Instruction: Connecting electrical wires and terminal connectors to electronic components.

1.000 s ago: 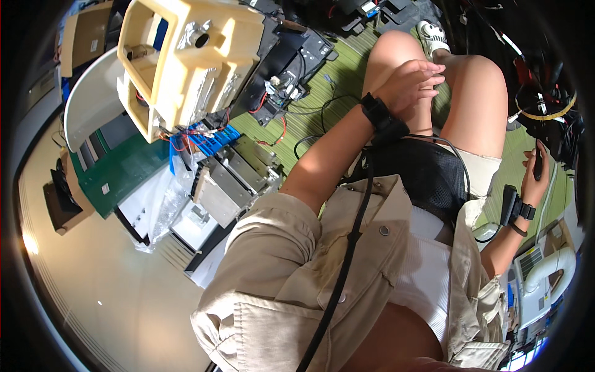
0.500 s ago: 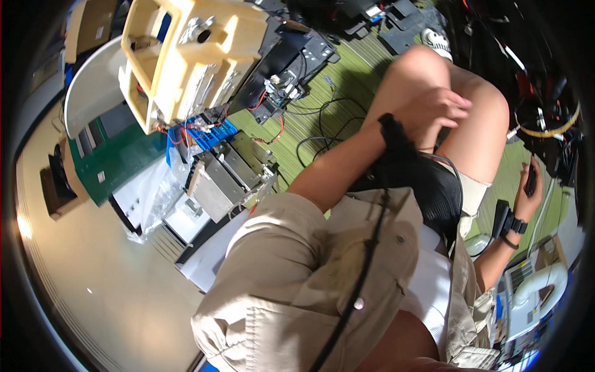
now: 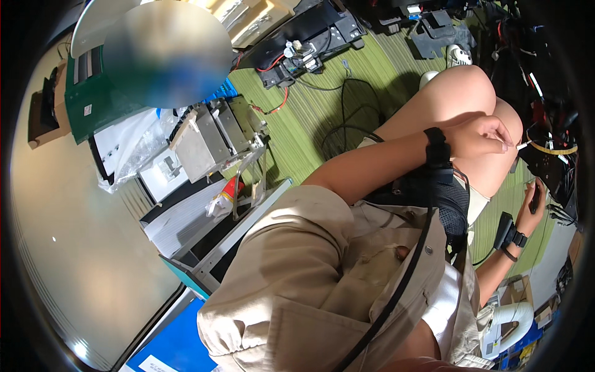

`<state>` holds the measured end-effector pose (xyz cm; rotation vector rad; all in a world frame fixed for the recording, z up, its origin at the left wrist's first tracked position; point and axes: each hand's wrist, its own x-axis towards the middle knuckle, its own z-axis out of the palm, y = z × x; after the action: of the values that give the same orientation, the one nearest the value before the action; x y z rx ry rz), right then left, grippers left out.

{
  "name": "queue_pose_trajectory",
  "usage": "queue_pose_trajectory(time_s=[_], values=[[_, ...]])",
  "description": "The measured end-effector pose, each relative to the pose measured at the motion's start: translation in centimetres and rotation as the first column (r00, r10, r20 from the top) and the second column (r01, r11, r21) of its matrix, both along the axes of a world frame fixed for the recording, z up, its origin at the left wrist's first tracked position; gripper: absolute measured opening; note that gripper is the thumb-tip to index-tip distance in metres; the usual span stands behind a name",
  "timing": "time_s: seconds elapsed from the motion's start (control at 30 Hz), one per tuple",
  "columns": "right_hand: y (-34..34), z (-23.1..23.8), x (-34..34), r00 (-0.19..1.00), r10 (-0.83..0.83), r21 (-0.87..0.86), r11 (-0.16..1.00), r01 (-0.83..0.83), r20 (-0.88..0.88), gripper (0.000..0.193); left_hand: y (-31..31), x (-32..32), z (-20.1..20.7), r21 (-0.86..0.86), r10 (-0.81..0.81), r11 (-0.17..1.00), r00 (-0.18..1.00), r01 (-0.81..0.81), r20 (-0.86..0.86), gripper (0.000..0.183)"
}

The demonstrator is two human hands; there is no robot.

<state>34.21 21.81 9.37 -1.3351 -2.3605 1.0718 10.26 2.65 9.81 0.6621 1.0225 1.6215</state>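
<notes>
- Left hand (image 3: 478, 137): positioned over the bare knees, palm side partly hidden, fingers bent inward. Whether they grip anything cannot be told.
- Thin cable end with a white tip (image 3: 524, 146): lies just beside the left fingertips; contact cannot be determined.
- Right hand (image 3: 528, 211): lower and further right, beyond the thigh, fingers closed around a small, elongated black object (image 3: 535, 199). The object sits upright within the grip; its exact kind is not discernible.
- Wrists: a black strap (image 3: 437, 149) on the left and a black strap with a flat black block (image 3: 512, 235) on the right.
- Right edge, near both hands: a dark tangle of cables and parts with red pieces, crossed by a curved yellow band (image 3: 555, 149).
- Floor: green striped carpet (image 3: 297, 127), carrying a loose black cable (image 3: 345, 105) left of the knees.
- Upper middle: black mechanical assembly (image 3: 334, 32) with red wires attached.
- Left side: grey metal box-shaped bracket (image 3: 201, 146), near a dark green casing (image 3: 93, 108). A round blurred patch obscures items above the bracket.
- Lower left: flat blue panel (image 3: 176, 338) with a white label.
- Lower right: thick, curved white hose (image 3: 519, 316).
</notes>
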Motion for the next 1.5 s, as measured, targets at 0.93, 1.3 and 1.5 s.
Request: queue_pose_trajectory(time_s=[0.93, 1.3, 1.5], values=[[-1.6, 0.0, -1.0, 0.841, -0.213, -0.022, 0.972, 0.233, -0.497, 0.018, 6.0, 3.8, 1.8, -0.265, -0.116, 0.956, 0.992, 0.125, 0.048, 0.041], [-0.7, 0.3, -1.0, 0.965, -0.111, 0.202, 0.966, 0.161, -0.24, 0.016, 13.5, 2.7, -1.4, -0.118, -0.067, 0.987, 0.95, 0.107, 0.305, 0.051], [-0.9, 0.8, -1.8, 0.993, -0.066, 0.211, 0.974, 0.086, -0.098, 0.019, 16.6, 0.5, -4.3, 0.051, -0.075, 0.997, 0.93, 0.061, 0.359, 0.044]])
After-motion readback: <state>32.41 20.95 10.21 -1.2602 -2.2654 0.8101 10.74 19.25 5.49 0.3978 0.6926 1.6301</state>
